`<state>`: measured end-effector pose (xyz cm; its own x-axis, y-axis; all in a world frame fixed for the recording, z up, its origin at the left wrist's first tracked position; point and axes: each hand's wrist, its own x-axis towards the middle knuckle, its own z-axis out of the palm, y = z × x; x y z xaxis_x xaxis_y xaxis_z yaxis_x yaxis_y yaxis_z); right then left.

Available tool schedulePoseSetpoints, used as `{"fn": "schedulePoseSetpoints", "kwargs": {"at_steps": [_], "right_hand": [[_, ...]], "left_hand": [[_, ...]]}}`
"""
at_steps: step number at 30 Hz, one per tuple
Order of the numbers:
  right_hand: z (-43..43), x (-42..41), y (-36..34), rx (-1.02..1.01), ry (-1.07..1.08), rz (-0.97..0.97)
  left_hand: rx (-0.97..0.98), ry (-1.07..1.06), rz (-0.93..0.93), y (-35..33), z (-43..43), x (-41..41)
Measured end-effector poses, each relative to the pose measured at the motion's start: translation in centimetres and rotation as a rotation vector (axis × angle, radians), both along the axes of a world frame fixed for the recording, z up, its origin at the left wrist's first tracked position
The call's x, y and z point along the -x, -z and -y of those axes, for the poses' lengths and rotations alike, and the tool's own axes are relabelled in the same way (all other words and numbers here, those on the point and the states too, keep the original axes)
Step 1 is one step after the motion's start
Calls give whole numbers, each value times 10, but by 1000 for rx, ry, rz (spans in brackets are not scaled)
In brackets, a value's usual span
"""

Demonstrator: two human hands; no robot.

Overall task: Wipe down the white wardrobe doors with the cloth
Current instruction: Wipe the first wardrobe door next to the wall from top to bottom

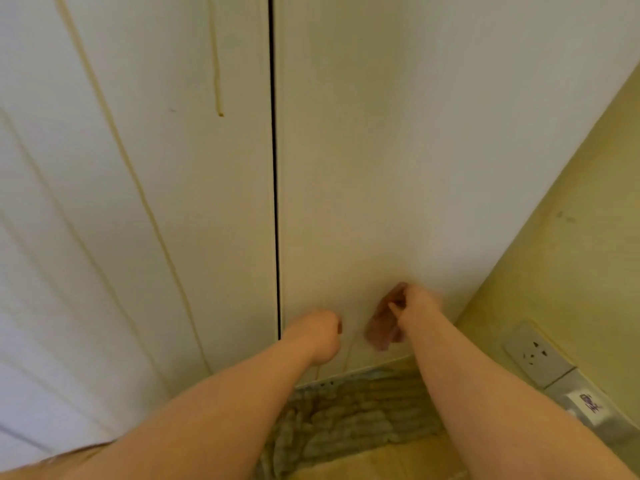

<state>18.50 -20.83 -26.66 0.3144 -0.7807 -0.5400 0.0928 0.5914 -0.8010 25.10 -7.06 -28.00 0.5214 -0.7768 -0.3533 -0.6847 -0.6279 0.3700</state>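
Note:
Two white wardrobe doors fill the view, a left door [156, 202] and a right door [381, 168], split by a dark vertical gap. My right hand [414, 304] grips a brownish cloth [381, 327] against the lower part of the right door. My left hand [320, 336] is low on the same door just right of the gap, with its fingers curled under; a small dark bit shows at its fingertips, and I cannot tell what it is.
A yellowish wall [571, 254] meets the wardrobe on the right, with a wall socket [535, 353] low on it. A ribbed grey-green mat [353, 414] lies on the floor at the wardrobe's foot. A thin yellowish streak [217, 81] runs down the left door.

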Motion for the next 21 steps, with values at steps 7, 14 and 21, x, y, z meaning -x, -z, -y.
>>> {"fn": "schedulePoseSetpoints", "kwargs": {"at_steps": [7, 14, 21], "right_hand": [[27, 8, 2, 121, 164, 36], [12, 1, 3, 3, -11, -66], [5, -8, 21, -86, 26, -138]], "left_hand": [[15, -29, -50, 4, -4, -6], [32, -24, -58, 9, -1, -11], [26, -40, -43, 19, -7, -16]]}}
